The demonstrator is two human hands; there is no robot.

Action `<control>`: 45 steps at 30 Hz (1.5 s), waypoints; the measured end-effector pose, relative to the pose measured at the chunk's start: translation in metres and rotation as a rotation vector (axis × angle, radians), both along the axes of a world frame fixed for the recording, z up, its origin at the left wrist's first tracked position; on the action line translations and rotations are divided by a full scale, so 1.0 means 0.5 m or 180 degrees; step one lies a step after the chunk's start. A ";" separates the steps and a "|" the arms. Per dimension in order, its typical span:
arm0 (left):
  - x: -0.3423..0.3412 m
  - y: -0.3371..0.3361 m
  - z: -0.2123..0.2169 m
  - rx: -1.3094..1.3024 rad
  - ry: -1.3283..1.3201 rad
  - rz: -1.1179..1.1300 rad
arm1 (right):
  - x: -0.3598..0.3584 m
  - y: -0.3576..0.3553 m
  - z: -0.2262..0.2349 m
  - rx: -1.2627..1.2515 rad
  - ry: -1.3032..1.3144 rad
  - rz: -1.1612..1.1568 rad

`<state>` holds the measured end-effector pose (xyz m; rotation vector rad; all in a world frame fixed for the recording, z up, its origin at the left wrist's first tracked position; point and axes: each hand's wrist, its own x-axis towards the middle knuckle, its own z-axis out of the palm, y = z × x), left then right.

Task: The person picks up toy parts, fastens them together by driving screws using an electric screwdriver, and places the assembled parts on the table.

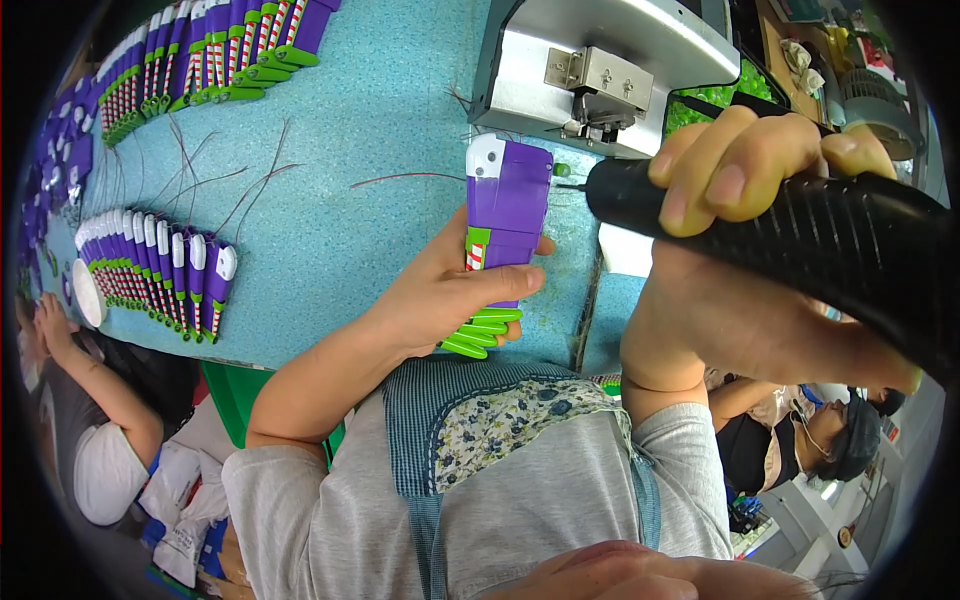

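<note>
My left hand (pixel 450 290) is closed round a purple, white and green plastic toy part (pixel 508 195). Several green finger-like ends show below my grip, and a thin dark red wire (pixel 400 179) trails left from its upper side. In my right hand (pixel 740 190) is a black electric screwdriver (pixel 830 230), fingers wrapped over its body. Its thin bit points left at the part's right edge, a little apart from it. A small green piece (pixel 562 170) shows between the bit and the part.
A metal machine (pixel 600 80) stands on the blue tabletop (pixel 370 110) beyond my hands. Rows of similar toy parts (pixel 160 265) lie to the left, with loose wires. A white round dish (pixel 88 292) is beside them. Green pieces fill a bin (pixel 700 100) at right. Other people sit at both sides.
</note>
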<state>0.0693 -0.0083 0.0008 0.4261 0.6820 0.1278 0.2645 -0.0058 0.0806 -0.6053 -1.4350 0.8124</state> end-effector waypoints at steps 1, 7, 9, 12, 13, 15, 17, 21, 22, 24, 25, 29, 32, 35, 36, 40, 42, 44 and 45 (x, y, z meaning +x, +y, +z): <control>0.001 0.001 0.002 0.0012 0.0022 -0.0002 | -0.010 -0.001 0.001 -0.0004 0.0000 -0.0008; 0.000 -0.008 -0.003 0.0173 0.0151 -0.0013 | -0.055 -0.012 -0.002 -0.0509 0.0442 -0.0342; 0.001 -0.009 -0.007 0.0224 0.0123 0.0008 | -0.051 -0.009 -0.015 -0.0449 0.0450 -0.0307; 0.002 -0.010 -0.011 0.0275 0.0104 0.0044 | -0.052 -0.006 -0.016 -0.0425 0.0502 -0.0245; 0.002 -0.010 -0.012 0.0270 0.0109 0.0050 | -0.053 -0.006 -0.016 -0.0467 0.0544 -0.0226; 0.002 -0.008 -0.013 0.0261 0.0071 0.0063 | -0.030 0.007 -0.027 -0.0357 0.0422 -0.0046; 0.000 -0.004 -0.013 0.0262 0.0033 0.0080 | -0.006 0.022 -0.028 -0.0153 0.0233 0.0121; 0.002 0.004 -0.007 0.0125 0.0027 0.0035 | 0.051 0.073 0.055 -0.0061 -0.0331 0.0086; 0.002 0.004 -0.007 0.0135 0.0002 0.0096 | 0.052 0.089 0.069 -0.0187 -0.0532 0.0382; -0.001 0.001 -0.011 0.0100 -0.0063 0.0164 | -0.004 0.060 0.058 -0.0311 0.0409 -0.0065; -0.003 -0.001 -0.012 0.0055 -0.0127 0.0239 | 0.023 0.050 0.053 -0.0071 -0.0933 -0.0603; -0.003 0.000 -0.004 -0.0021 -0.0043 0.0236 | 0.009 -0.012 0.034 -0.0985 -0.0487 -0.0453; -0.005 0.001 0.002 -0.0036 -0.0014 0.0230 | -0.040 -0.001 0.001 -0.0386 0.0231 0.0174; -0.002 0.005 0.002 -0.0047 0.0037 0.0209 | -0.054 -0.021 -0.011 -0.0674 0.0333 -0.0336; -0.002 0.001 -0.002 -0.0045 0.0050 0.0224 | -0.056 -0.019 -0.015 -0.0689 0.0335 -0.0326; -0.003 0.000 -0.003 -0.0038 0.0031 0.0194 | -0.053 -0.014 -0.023 -0.0628 0.0479 -0.0135; 0.000 -0.002 -0.004 0.0009 0.0031 0.0205 | -0.050 -0.013 -0.028 -0.0607 0.0424 -0.0134; -0.001 -0.002 -0.006 0.0062 0.0031 0.0225 | -0.056 -0.007 -0.033 -0.0576 0.1051 -0.0129; -0.004 -0.003 -0.008 0.0035 -0.0015 0.0242 | -0.059 -0.009 -0.026 -0.0579 0.1051 -0.0116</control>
